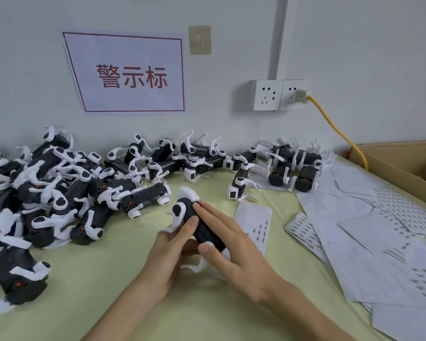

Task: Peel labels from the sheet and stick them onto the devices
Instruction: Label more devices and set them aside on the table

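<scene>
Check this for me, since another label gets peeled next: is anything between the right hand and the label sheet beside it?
Nothing visible. The label sheet lies flat on the table beside the right hand, partly under it. That hand rests on the device, which the left hand holds.

We cannot read the tiny print on the label sheets (391, 210); the left edge cuts the device pile (47, 188), the right edge the cardboard box (403, 163).
</scene>
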